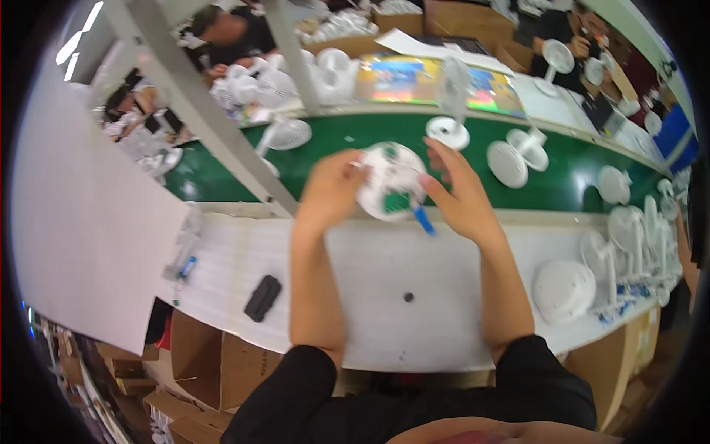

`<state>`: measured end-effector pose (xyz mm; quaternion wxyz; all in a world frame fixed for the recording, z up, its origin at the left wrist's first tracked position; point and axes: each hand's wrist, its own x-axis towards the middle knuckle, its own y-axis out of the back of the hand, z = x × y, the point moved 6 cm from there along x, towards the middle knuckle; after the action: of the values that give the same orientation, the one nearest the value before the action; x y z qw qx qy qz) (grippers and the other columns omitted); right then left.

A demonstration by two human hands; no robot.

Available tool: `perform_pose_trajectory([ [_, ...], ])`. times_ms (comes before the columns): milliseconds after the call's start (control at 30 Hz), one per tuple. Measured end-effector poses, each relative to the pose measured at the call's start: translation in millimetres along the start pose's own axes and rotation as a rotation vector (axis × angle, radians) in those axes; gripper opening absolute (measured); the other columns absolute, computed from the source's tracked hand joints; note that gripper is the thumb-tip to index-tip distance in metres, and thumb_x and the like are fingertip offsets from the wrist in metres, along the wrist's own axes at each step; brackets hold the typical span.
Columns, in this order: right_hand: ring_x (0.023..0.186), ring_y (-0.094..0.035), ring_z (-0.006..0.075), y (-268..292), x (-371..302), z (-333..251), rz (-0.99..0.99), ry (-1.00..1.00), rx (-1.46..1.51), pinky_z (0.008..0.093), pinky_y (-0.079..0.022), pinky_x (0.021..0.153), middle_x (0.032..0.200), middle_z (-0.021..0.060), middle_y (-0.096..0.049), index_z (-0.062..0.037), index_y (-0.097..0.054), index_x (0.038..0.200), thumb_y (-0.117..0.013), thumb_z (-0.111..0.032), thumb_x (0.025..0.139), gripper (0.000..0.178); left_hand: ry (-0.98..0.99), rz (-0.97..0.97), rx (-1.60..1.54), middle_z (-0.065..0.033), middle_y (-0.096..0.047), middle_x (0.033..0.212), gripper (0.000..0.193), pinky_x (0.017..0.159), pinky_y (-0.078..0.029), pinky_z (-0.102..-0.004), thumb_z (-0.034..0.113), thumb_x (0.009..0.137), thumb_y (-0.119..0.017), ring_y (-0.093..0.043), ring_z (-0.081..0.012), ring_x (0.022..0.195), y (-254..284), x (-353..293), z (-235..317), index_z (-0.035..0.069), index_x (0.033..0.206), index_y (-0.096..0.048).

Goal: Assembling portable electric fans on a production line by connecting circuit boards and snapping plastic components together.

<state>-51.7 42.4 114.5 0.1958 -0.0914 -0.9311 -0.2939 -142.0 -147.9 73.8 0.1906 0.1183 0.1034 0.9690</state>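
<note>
A round white fan base (377, 191) is held up above the table, by the edge of the green belt. Its inner side shows, with a green circuit board (396, 202) and a smaller green part. A blue piece (424, 220) sticks out from its lower right edge. My left hand (330, 186) is closed on the left rim, slightly blurred. At the right side, my right hand (464, 198) has its fingers apart, the thumb close to the rim; whether it touches I cannot tell. Below, a small black disc (408, 297) lies on the white table (370, 325).
White fans (510, 163) stand and lie on the green belt (333, 140). A black case (263, 298) lies left on the table. Several fans (629, 237) and a round white part (564, 291) crowd the right. A grey post (200, 103) rises at left. Other people work beyond.
</note>
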Motion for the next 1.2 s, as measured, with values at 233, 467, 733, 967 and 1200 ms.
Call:
perform_pose_trajectory([
  [233,0.098,-0.059,0.0201,14,-6,-8,-0.081,-0.240,0.341,0.0300,-0.049,0.085,0.119,0.0172,-0.060,-0.0013,-0.049,0.135,-0.055,-0.008,0.093,0.044,0.057,0.045,-0.380,-0.0073,-0.064,0.085,0.018,0.066,-0.045,-0.0270,0.009,0.087,-0.061,-0.056,-0.0160,0.075,-42,-25,53,0.001,0.103,-0.066],
  [467,0.093,-0.063,0.0265,26,-8,-5,0.179,-0.272,0.237,0.0350,-0.050,0.082,0.108,0.0197,-0.064,0.0008,-0.051,0.124,-0.054,-0.011,0.092,0.034,-0.260,0.041,-0.101,-0.0115,-0.056,0.114,0.018,0.090,-0.044,-0.0312,0.006,0.085,-0.064,-0.054,-0.0233,0.104,-63,-16,60,0.004,0.103,-0.064],
  [733,0.091,-0.064,0.0292,24,-14,-23,0.053,-0.198,0.057,0.0373,-0.050,0.081,0.105,0.0219,-0.064,0.0022,-0.049,0.122,-0.055,-0.013,0.092,0.034,-0.285,0.038,0.038,-0.0132,-0.053,0.128,0.014,0.103,-0.036,-0.0349,0.002,0.081,-0.065,-0.047,-0.0248,0.118,-58,-35,80,0.004,0.095,-0.064],
  [967,0.086,-0.064,0.0297,21,-24,-33,0.022,-0.243,0.098,0.0382,-0.050,0.079,0.104,0.0208,-0.065,0.0010,-0.050,0.122,-0.055,-0.013,0.092,0.033,-0.363,-0.042,-0.095,-0.0117,-0.058,0.118,0.010,0.094,-0.040,-0.0311,0.002,0.081,-0.063,-0.051,-0.0234,0.108,-47,-40,71,0.003,0.090,-0.061],
  [1200,0.101,-0.055,0.0224,23,-12,-20,0.214,0.147,-0.099,0.0291,-0.046,0.083,0.112,0.0142,-0.058,-0.0026,-0.061,0.116,-0.062,-0.010,0.089,0.028,-0.223,0.128,-0.204,-0.0069,-0.058,0.094,0.005,0.070,-0.042,-0.0247,0.001,0.084,-0.055,-0.049,-0.0139,0.077,-54,-18,57,0.003,0.089,-0.056],
])
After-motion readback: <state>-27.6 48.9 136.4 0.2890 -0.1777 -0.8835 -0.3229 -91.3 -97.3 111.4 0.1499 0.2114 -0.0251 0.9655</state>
